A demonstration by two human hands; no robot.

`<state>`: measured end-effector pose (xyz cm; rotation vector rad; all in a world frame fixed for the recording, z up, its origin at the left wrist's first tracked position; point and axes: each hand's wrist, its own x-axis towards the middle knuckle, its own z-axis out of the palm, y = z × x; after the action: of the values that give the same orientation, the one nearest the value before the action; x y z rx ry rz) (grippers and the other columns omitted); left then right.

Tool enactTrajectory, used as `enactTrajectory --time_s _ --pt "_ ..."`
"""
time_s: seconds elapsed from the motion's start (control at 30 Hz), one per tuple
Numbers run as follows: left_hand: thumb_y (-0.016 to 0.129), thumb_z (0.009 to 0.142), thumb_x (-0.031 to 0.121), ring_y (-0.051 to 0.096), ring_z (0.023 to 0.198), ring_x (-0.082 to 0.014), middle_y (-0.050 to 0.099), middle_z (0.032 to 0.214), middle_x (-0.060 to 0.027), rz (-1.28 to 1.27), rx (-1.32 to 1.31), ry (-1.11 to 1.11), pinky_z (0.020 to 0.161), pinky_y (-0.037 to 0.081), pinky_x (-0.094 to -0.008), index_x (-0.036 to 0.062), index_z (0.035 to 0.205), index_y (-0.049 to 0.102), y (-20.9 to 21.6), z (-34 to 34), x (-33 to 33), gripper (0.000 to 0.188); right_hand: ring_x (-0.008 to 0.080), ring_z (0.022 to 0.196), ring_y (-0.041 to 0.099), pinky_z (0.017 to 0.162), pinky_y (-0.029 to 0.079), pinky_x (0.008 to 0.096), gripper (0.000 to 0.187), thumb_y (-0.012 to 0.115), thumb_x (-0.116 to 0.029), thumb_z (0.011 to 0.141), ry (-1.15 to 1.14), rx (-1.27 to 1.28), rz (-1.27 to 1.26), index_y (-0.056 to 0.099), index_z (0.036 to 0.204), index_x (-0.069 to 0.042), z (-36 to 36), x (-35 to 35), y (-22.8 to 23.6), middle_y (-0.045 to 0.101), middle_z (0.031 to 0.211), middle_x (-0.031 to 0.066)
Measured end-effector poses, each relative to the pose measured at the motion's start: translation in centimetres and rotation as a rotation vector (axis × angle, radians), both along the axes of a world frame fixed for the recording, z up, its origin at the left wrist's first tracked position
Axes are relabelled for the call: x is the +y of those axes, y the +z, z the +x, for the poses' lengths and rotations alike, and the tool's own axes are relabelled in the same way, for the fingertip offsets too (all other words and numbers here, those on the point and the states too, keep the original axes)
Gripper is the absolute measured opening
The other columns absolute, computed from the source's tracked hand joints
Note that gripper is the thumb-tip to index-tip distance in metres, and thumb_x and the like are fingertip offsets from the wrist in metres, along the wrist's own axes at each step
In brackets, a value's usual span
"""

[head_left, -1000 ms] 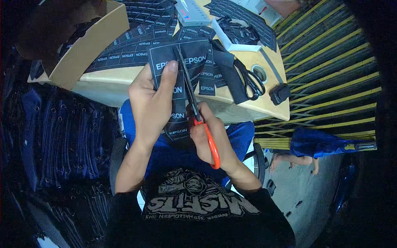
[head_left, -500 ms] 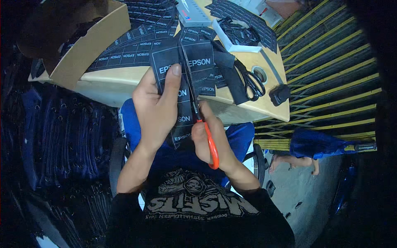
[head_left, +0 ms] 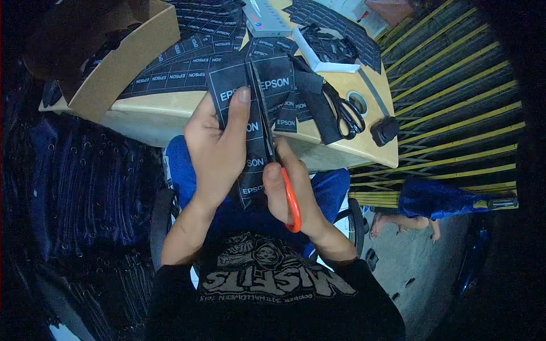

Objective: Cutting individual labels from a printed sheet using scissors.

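Observation:
My left hand [head_left: 219, 145] grips a black fabric strip [head_left: 242, 99] printed with rows of white lettering, thumb and fingers pressed over its left side. My right hand [head_left: 287, 190] holds orange-handled scissors [head_left: 278, 165]. Their dark blades run up the middle of the strip, between two columns of labels. The strip hangs in the air in front of the table edge, above my lap.
A tan wooden table [head_left: 341, 145] carries more black label sheets [head_left: 187, 54], black scissors [head_left: 344, 111], a white tray [head_left: 327, 48], a small black box [head_left: 385, 131] and a cardboard box [head_left: 122, 62]. Dark blue bags [head_left: 79, 187] pile up on the left. Yellow-striped stacks [head_left: 455, 96] lie on the right.
The strip and both hands have shifted slightly right and up. The scissor blades have advanced farther up the strip between the label columns.

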<state>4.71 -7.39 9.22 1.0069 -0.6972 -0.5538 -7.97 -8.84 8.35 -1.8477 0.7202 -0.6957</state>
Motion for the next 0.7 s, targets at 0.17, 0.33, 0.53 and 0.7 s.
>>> enactTrajectory --time_s 0.17,0.33,0.53,0.7 --pt "0.054 0.092 0.010 0.049 0.074 -0.0014 0.061 0.084 0.0015 0.004 -0.001 0.023 0.066 0.041 -0.0176 -0.0026 0.098 0.060 0.30 -0.29 0.06 0.015 0.0314 0.050 0.055 0.049 0.041 0.0366 0.037 0.053 -0.034 0.090 -0.010 -0.034 -0.080 0.042 0.091 0.001 0.10 -0.10 -0.19 0.050 0.055 0.0149" --pt "0.054 0.092 0.009 0.050 0.075 -0.0017 0.062 0.084 0.0015 -0.022 -0.022 0.028 0.067 0.041 -0.0178 -0.0026 0.098 0.061 0.23 -0.27 -0.03 0.015 0.0337 0.049 0.055 0.048 0.041 0.0376 0.036 0.053 -0.033 0.090 -0.022 -0.018 -0.067 0.042 0.090 0.001 0.16 -0.09 -0.42 0.049 0.054 0.0156" --pt "0.054 0.092 0.009 0.048 0.074 -0.0010 0.061 0.083 0.0019 0.027 0.028 0.004 0.065 0.040 -0.0173 -0.0024 0.098 0.060 0.25 -0.14 0.15 0.014 0.0331 0.050 0.056 0.048 0.042 0.0375 0.034 0.053 -0.032 0.091 -0.039 0.021 -0.029 0.043 0.090 0.001 0.37 0.04 0.10 0.052 0.055 0.0169" --pt "0.053 0.092 0.010 0.048 0.073 -0.0008 0.060 0.083 0.0025 0.014 -0.022 0.025 0.064 0.040 -0.0171 -0.0022 0.097 0.060 0.32 -0.17 -0.11 0.014 0.0344 0.051 0.058 0.050 0.043 0.0383 0.033 0.053 -0.031 0.091 -0.049 0.023 0.003 0.043 0.090 0.001 0.41 0.03 0.09 0.053 0.056 0.0174"
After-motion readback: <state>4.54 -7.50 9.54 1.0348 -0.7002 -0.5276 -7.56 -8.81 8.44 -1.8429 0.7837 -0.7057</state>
